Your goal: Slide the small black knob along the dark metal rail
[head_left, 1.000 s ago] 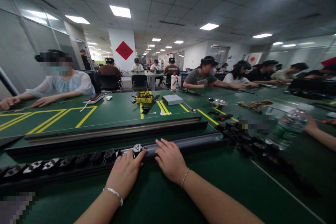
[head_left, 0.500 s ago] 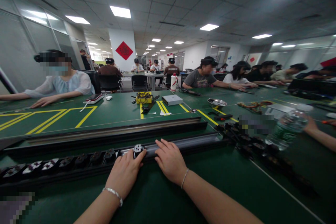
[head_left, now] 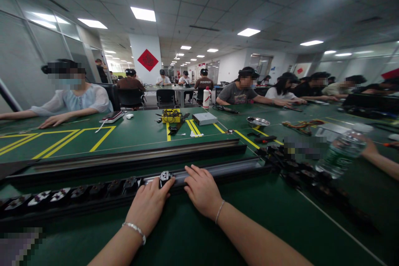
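Note:
A long black track (head_left: 230,170) with a shiny silvery channel lies across the table in front of me. In the channel sits a small black-and-silver module (head_left: 165,177), between the thumb and fingers of my left hand (head_left: 149,205). Those fingers are partly hidden behind the hand. My right hand (head_left: 204,193) rests on the track to the right of the module, fingers stretched out and holding nothing. Several similar modules, among them a black one (head_left: 131,183) and a silver-topped one (head_left: 60,194), stand in a row along the track's left part.
A second black rail (head_left: 140,158) runs behind the track. Linked black modules (head_left: 307,174) and a water bottle (head_left: 341,153) are at the right, near another person's arm (head_left: 382,162). Farther back are a metal bowl (head_left: 258,122), a grey box (head_left: 204,119) and a yellow box with cables (head_left: 171,116).

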Tool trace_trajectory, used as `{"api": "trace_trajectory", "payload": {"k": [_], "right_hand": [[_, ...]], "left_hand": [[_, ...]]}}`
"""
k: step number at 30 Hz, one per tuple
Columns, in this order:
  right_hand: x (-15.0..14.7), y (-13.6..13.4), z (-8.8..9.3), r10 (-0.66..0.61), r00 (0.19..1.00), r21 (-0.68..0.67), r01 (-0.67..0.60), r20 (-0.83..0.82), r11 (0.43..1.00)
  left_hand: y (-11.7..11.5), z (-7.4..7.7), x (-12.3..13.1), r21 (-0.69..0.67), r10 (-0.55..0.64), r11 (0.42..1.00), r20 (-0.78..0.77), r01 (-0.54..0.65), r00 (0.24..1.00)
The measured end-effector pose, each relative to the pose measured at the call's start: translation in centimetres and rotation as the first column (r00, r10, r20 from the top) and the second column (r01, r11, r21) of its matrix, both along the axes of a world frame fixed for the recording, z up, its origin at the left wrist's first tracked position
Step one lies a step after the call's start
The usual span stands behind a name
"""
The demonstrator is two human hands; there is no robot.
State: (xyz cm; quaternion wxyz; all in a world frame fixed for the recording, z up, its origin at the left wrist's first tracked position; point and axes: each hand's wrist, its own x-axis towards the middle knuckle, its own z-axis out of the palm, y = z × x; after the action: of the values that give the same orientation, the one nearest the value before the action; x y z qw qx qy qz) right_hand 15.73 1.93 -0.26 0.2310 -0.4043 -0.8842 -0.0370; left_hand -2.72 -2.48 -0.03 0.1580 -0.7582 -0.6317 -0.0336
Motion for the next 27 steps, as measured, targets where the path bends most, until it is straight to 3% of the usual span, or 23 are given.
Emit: {"api": "trace_trajectory", "payload": {"k": [27], "right_hand": [[-0.02, 0.02, -0.1, 0.002, 1.0, 0.008, -0.002, -0.006, 1.0]], "left_hand": [[-0.05, 0.14, 0.06, -0.023, -0.008, 1.0, 0.018, 0.009, 1.0]]}}
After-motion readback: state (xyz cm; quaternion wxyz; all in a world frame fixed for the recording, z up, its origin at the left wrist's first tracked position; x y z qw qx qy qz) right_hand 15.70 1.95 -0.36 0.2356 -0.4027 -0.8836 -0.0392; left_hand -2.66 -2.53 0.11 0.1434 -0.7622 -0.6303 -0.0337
